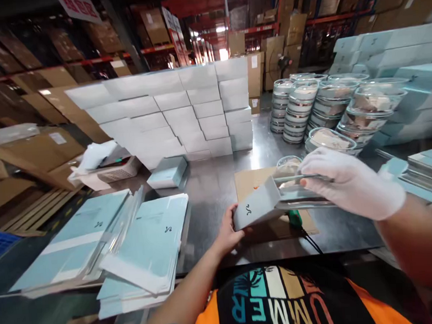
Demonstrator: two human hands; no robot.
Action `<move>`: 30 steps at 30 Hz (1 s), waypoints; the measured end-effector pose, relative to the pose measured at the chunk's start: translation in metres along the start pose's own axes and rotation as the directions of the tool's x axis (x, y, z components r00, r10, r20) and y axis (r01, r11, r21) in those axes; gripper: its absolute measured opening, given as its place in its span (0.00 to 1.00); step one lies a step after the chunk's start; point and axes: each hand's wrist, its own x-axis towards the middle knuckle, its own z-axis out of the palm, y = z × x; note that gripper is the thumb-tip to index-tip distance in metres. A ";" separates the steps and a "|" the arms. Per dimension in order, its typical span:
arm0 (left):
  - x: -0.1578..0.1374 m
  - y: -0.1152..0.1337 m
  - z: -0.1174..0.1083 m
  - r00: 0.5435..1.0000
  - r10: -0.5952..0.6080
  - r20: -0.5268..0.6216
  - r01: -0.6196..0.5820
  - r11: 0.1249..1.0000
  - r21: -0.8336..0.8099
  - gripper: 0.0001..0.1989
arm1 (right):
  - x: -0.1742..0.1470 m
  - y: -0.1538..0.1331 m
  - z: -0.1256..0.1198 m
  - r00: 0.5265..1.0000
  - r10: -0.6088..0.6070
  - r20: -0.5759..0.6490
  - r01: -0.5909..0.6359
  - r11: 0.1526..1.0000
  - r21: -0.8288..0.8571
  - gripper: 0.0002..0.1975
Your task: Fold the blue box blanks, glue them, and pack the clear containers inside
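My bare left hand (228,235) grips the closed end of a pale blue carton (258,204) with a small black squiggle logo, tilted above the bench. The carton's open side and flaps point right. My right hand (345,180), in a white glove with a bare fingertip showing, is closed on a flap at that open end. The carton's contents cannot be made out. Below it lies a flat brown cardboard sheet (249,182), with a green-handled tool (295,218) on it. Just behind the carton is a round clear-lidded container (289,164).
Stacks of round clear-lidded containers (300,102) stand at the back right. A wall of white boxes (183,110) lines the far edge. Flattened blue cartons (150,230) lie in piles at left, near a single box (168,172) and a basket (122,169).
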 end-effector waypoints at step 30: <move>-0.012 -0.041 -0.029 0.994 0.052 0.092 -0.073 0.968 0.240 0.47 | 0.003 -0.011 0.064 0.925 -0.336 0.177 0.358 0.927 -0.108 0.11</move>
